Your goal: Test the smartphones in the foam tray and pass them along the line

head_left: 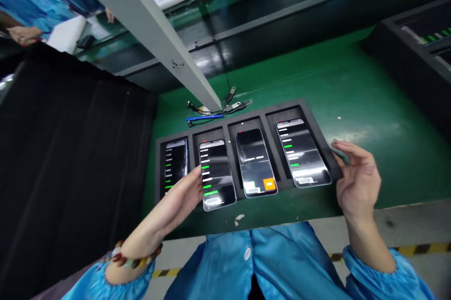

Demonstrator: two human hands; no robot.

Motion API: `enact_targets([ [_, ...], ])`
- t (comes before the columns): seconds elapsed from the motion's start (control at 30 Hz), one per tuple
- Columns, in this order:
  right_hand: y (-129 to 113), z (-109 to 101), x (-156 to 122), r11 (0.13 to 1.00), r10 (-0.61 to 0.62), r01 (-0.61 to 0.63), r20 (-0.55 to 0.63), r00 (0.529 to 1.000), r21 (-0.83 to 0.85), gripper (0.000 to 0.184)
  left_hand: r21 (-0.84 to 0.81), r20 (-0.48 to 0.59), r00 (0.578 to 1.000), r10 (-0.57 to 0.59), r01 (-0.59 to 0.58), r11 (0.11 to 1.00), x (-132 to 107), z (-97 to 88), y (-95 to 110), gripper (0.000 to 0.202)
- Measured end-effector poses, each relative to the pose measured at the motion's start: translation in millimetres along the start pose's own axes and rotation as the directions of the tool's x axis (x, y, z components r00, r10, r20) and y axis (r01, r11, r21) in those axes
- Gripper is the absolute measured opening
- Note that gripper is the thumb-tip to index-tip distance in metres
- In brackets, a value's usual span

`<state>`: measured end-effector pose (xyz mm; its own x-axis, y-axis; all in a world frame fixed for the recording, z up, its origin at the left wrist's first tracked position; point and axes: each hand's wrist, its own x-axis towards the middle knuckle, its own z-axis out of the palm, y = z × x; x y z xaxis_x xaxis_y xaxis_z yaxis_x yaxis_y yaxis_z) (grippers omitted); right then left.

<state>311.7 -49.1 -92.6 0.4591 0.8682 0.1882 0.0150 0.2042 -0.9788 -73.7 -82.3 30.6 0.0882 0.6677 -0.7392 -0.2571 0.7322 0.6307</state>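
A black foam tray [251, 150] holds a row of several smartphones in separate slots. My left hand [183, 194] reaches over the leftmost smartphone [176, 161], with its fingers stretched against the left edge of the second smartphone [216, 175]; some fingertips are hidden there. Green and white lines show on the second screen. The third smartphone [255, 161] has an orange box at the bottom of its screen. On the rightmost smartphone [303, 152] is a list with green marks. My right hand [359, 180] is at the tray's right end, fingers apart and partly curled, holding nothing.
Short black cables [232, 105] and a blue pen [204, 117] lie behind the tray. A grey post [158, 32] slants over the green table [359, 103]. Another black tray [405, 65] is at right, a black panel [88, 150] at left. Co-workers' hands [24, 33] show beyond.
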Motion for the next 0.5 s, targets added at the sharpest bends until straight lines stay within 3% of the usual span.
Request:
enact_targets([
  [0.1,2,1,1,1.000,-0.009,0.009,-0.046,0.999,0.001,0.055,0.278,-0.156,0.966,0.205,-0.156,0.948,-20,-37.2,0,0.073],
  [0.17,4,1,2,1.000,-0.016,0.015,-0.067,0.998,-0.019,0.057,0.445,-0.282,0.887,0.365,-0.216,0.869,-31,-62.5,1,0.075],
  [0.23,8,0,3,0.998,-0.029,0.025,-0.073,0.997,-0.059,0.061,0.542,-0.361,0.822,0.441,-0.200,0.816,-38,-81.8,0,0.079],
  [0.33,13,-2,5,0.993,-0.052,0.042,-0.087,0.995,-0.113,0.065,0.580,-0.396,0.814,0.425,-0.137,0.803,-38,-94.7,-4,0.090],
  [0.5,17,-3,6,0.992,-0.055,0.043,-0.101,0.993,-0.114,0.066,0.491,-0.441,0.827,0.347,-0.102,0.865,-29,-89.4,1,0.094],
])
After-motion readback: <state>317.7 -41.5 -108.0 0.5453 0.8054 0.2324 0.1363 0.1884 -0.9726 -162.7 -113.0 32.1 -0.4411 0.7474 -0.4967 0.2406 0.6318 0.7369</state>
